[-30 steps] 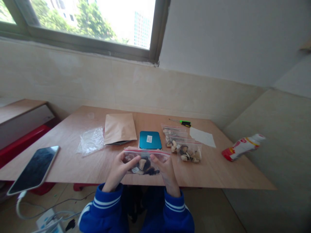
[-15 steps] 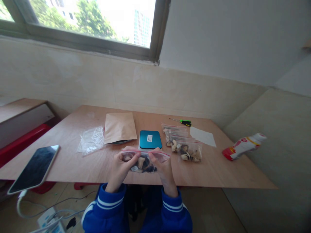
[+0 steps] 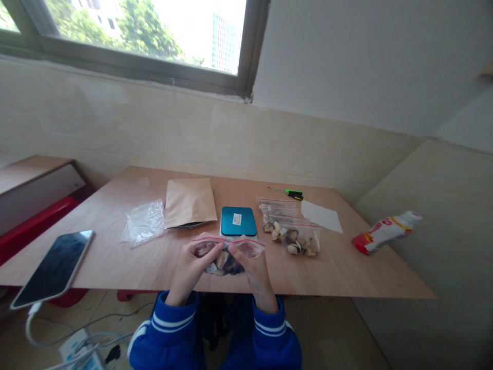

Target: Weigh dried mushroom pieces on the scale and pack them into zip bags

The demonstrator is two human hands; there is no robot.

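Both my hands hold a clear zip bag [image 3: 252, 248] with a red seal strip, filled with brown and dark dried pieces, just above the near edge of the wooden table [image 3: 115, 257]. My left hand [image 3: 190, 270] pinches its left part and my right hand [image 3: 252, 272] pinches the middle, thumbs almost meeting on the front. A teal square device [image 3: 238, 221] lies right behind the bag. Two more filled zip bags [image 3: 295, 234] lie to the right of it.
A brown paper pouch [image 3: 190, 202] and an empty crumpled clear bag [image 3: 144, 222] lie at the left. A phone [image 3: 54, 267] overhangs the table's left edge. A green-handled screwdriver [image 3: 290, 193], a white sheet [image 3: 321, 216] and a red-white bottle [image 3: 385, 232] are at the right.
My hands have drawn closer together on the bag, the right one sliding left toward the middle. The bag has risen slightly and bunched up.
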